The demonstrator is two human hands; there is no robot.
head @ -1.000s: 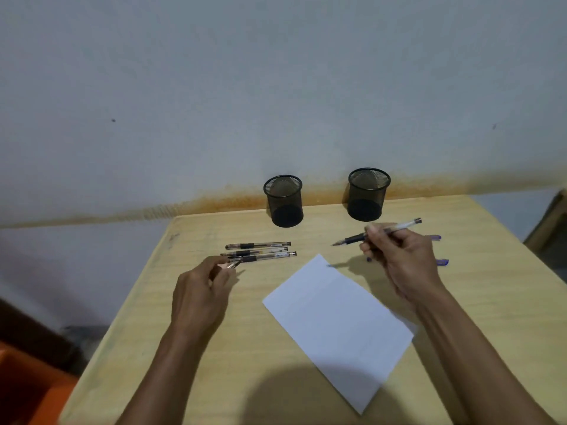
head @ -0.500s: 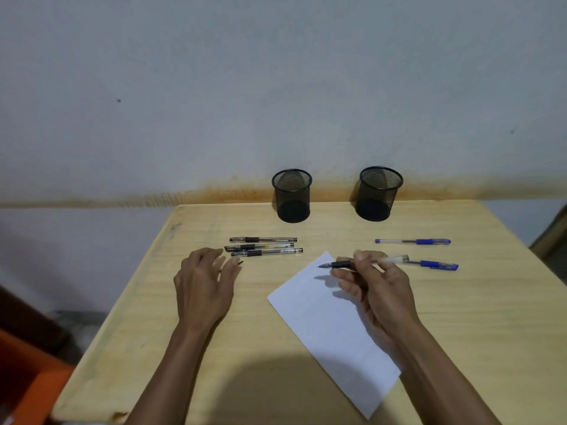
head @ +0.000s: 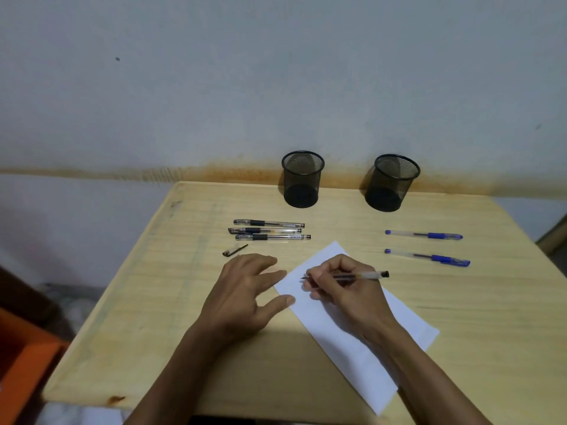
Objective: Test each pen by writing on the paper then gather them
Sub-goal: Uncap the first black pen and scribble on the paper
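Black ink is what we are checking now: the uncapped pen (head: 352, 276) sits pinched in our right hand (head: 346, 289), fingers closed around its grip, with the tip down on the upper left part of the white paper (head: 346, 335). Its long axis runs nearly level across the view, tip pointing left toward our other hand and the butt end pointing right, tilted only slightly off the sheet. No mark shows on the paper yet, or it is too fine to tell.

To do this stroke well, we judge it best to keep the pressure light, draw a short line or loop on bare paper, and let the left hand (head: 245, 292) do the anchoring. That hand lies flat and spread, holding nothing, its fingertips on the paper's left edge so the sheet should not slide.

Just beyond the left hand lies the loose black cap (head: 234, 250), which we should refit before gathering. Farther back, three capped black pens (head: 270, 230) lie side by side, parallel and close together, long axes left to right. Two blue pens (head: 426, 246) lie well apart from them on the right of the wooden counter (head: 460, 332), roughly parallel. Two black mesh cups (head: 348, 182) stand upright near the wall, empty as far as we can see.
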